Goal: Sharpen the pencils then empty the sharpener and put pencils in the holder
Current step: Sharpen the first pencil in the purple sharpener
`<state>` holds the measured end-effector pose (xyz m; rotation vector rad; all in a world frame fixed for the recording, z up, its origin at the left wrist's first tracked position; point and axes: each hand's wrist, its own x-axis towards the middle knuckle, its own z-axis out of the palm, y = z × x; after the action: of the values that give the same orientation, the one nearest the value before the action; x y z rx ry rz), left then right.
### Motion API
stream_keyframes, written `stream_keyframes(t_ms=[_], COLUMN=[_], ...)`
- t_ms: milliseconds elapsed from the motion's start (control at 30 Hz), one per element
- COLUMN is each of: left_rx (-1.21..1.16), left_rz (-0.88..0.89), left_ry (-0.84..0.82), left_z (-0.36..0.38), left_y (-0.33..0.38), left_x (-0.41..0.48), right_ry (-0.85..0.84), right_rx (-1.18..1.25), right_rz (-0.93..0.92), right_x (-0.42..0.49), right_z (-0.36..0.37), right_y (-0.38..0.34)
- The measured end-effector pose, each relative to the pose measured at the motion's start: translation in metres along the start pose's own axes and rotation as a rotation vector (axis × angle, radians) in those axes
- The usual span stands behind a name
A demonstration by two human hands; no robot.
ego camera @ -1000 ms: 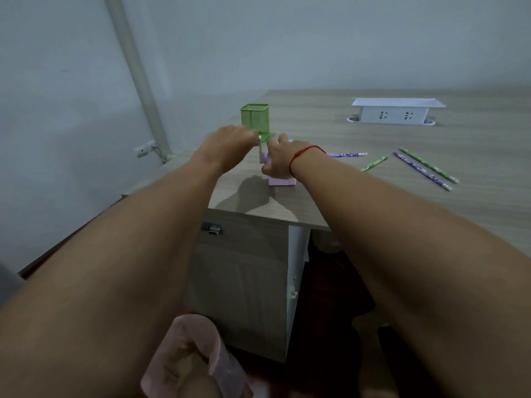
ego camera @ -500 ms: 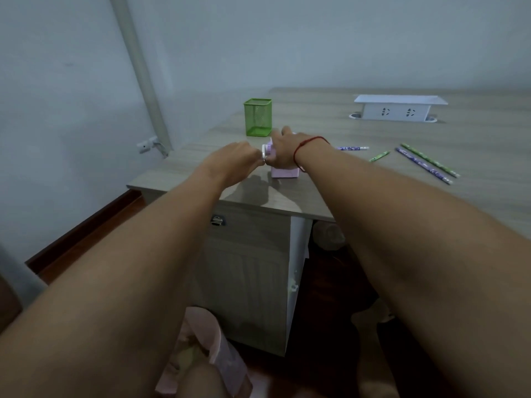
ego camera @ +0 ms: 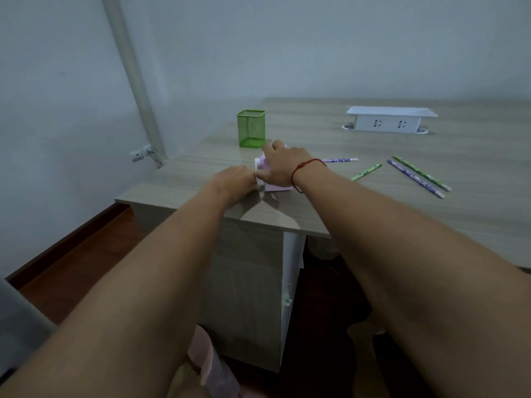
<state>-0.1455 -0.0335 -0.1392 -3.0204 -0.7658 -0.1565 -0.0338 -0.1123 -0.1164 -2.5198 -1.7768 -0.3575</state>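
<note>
A pink crank sharpener (ego camera: pixel 276 186) stands near the desk's front left corner. My right hand (ego camera: pixel 283 168), with a red string at the wrist, lies over its top and grips it. My left hand (ego camera: pixel 236 181) is closed at the sharpener's left end, on its white crank, which is mostly hidden. A purple pencil (ego camera: pixel 340 160) sticks out to the right from behind my right hand. A green mesh holder (ego camera: pixel 251 128) stands empty just behind the sharpener. A short green pencil (ego camera: pixel 366 171), a purple pencil (ego camera: pixel 414 178) and a green pencil (ego camera: pixel 421 173) lie to the right.
A white socket box (ego camera: pixel 388 119) sits at the back of the wooden desk (ego camera: pixel 474 214). A bin with a pink bag (ego camera: pixel 205 366) stands on the floor below my arms, beside the desk cabinet (ego camera: pixel 247 297). A grey pipe (ego camera: pixel 130 73) runs down the left wall.
My left hand has dropped from level with the sharpener's top to lower at its left end, as in turning the crank. The right hand stays on the sharpener. The camera view has shifted.
</note>
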Motion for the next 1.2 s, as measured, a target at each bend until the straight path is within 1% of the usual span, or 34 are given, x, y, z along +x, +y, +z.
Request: stream_keyframes(t_ms=[133, 233, 333, 400, 467, 600, 767, 833, 967, 1100, 1200], left_rx=[0.054, 0.153, 0.225, 0.221, 0.203, 0.104, 0.069, 0.075, 0.054, 0.021, 0.034], left_rz=[-0.01, 0.075, 0.182, 0.2, 0.22, 0.251, 0.27, 0.249, 0.15, 0.079, 0.041], left_ry=[-0.009, 0.046, 0.153, 0.242, 0.286, 0.344, 0.369, 0.343, 0.214, 0.086, 0.024], left_z=[-0.011, -0.026, -0.042, -0.053, -0.06, -0.054, -0.047, -0.04, -0.02, -0.004, 0.002], left_y=[-0.01, -0.021, -0.023, -0.022, -0.018, -0.012, -0.009, -0.006, -0.003, -0.008, -0.011], left_x=[0.016, 0.031, 0.041, 0.043, 0.04, 0.015, -0.009, -0.017, -0.023, -0.016, -0.005], right_ry=[0.041, 0.047, 0.059, 0.038, 0.0, -0.077, -0.104, -0.106, -0.108, -0.097, -0.073], right_rx=[0.001, -0.015, -0.035, -0.031, -0.023, -0.002, 0.028, 0.04, 0.033, 0.018, 0.005], right_rz=[-0.036, -0.043, -0.015, 0.024, 0.071, 0.095, 0.109, 0.107, 0.083, 0.036, 0.019], right_x=[0.001, 0.0, 0.003, 0.007, 0.009, 0.009, 0.01, 0.01, 0.007, 0.003, 0.003], right_z=[0.001, 0.002, -0.001, -0.005, -0.007, -0.007, -0.015, -0.016, -0.014, -0.011, -0.01], right_y=[-0.002, 0.002, 0.008, 0.009, 0.009, 0.004, 0.001, -0.001, -0.003, -0.006, -0.006])
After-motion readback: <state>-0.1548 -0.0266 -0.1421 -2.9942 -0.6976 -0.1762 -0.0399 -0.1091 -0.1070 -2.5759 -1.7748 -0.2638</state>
